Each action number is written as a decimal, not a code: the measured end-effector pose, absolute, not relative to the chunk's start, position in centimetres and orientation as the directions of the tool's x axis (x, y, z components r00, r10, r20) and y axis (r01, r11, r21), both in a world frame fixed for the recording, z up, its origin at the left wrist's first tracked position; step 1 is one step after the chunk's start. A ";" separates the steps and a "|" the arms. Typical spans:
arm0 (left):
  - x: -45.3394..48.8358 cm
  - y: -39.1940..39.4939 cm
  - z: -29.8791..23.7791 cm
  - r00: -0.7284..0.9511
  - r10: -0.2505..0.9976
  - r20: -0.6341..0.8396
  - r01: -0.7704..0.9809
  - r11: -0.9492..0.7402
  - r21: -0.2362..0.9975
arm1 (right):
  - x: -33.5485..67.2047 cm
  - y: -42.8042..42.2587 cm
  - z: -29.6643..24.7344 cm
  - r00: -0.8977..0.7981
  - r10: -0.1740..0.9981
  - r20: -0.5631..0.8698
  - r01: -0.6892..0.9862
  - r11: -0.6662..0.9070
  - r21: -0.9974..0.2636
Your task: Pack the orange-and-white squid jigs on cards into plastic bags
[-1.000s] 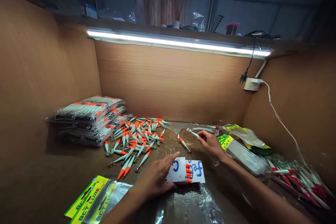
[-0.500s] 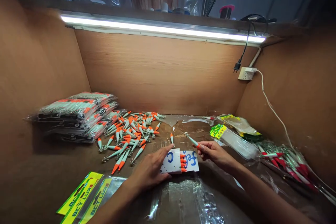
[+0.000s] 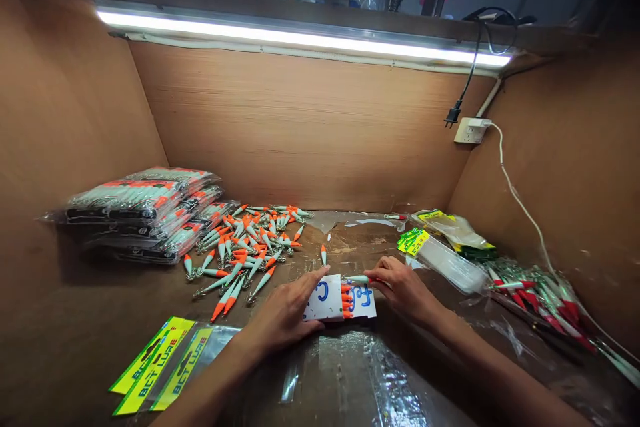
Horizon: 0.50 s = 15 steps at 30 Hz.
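My left hand grips the left side of a small white card sleeve with blue handwriting, thumb at the near edge and fingers at the far edge. Several orange lure tips poke out of its right opening, over a card flap. My right hand pinches a fishing lure by its orange end. The lure's pale body lies level, and its hooked end is at the sleeve's far right corner; I cannot tell whether it is inside. One lure lies just behind the sleeve.
A heap of orange-and-pale lures lies left of centre, beside stacked bagged packs. Yellow-topped bags lie front left. At right are clear packets and red-and-white lures. A white cord hangs down the right wall.
My right hand has brought the lure down and left, from tilted above the flap to level at the sleeve's opening. My left hand stays on the sleeve. The camera view has shifted slightly.
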State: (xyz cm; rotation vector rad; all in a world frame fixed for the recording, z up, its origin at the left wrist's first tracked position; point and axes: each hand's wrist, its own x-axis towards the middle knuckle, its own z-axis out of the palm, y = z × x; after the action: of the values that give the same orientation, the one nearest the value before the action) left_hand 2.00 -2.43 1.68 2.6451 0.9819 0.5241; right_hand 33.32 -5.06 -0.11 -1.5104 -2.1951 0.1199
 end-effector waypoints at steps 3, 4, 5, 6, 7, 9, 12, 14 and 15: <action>2.3 -2.8 1.8 0.727 0.640 0.247 0.539 -0.756 0.371 | 31.9 -5.3 -0.2 -0.296 0.886 0.356 0.866 0.407 -0.292; 2.5 -2.9 1.8 0.742 0.623 0.248 0.520 -0.768 0.374 | 31.3 -5.3 -0.2 -0.292 0.883 0.368 0.870 0.405 -0.281; 2.6 -3.1 1.8 0.755 0.608 0.246 0.503 -0.777 0.378 | 30.8 -5.3 -0.2 -0.286 0.879 0.382 0.876 0.402 -0.268; 2.6 -3.2 1.8 0.763 0.598 0.245 0.491 -0.783 0.382 | 30.3 -5.3 -0.3 -0.288 0.874 0.392 0.881 0.402 -0.251; 2.7 -3.3 1.7 0.768 0.594 0.240 0.487 -0.784 0.385 | 30.0 -5.2 -0.4 -0.297 0.869 0.396 0.882 0.408 -0.235; 2.7 -3.2 1.5 0.764 0.606 0.224 0.501 -0.774 0.387 | 29.8 -4.9 -1.0 -0.331 0.859 0.390 0.871 0.437 -0.223; 2.8 -2.9 0.7 0.761 0.617 0.199 0.517 -0.762 0.390 | 30.6 -4.3 -1.9 -0.394 0.850 0.349 0.841 0.487 -0.236; 3.0 -2.7 0.6 0.778 0.594 0.205 0.502 -0.784 0.365 | 31.3 -4.1 -1.5 -0.401 0.837 0.371 0.827 0.506 -0.247; 3.0 -2.8 0.8 0.788 0.575 0.221 0.493 -0.803 0.335 | 31.6 -4.3 -0.7 -0.383 0.826 0.413 0.819 0.510 -0.261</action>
State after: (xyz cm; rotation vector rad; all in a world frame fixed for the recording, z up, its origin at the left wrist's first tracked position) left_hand 3.04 -2.81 0.78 2.7191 0.8280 0.4586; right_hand 31.61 -4.31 -0.75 -1.3454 -2.2617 0.0187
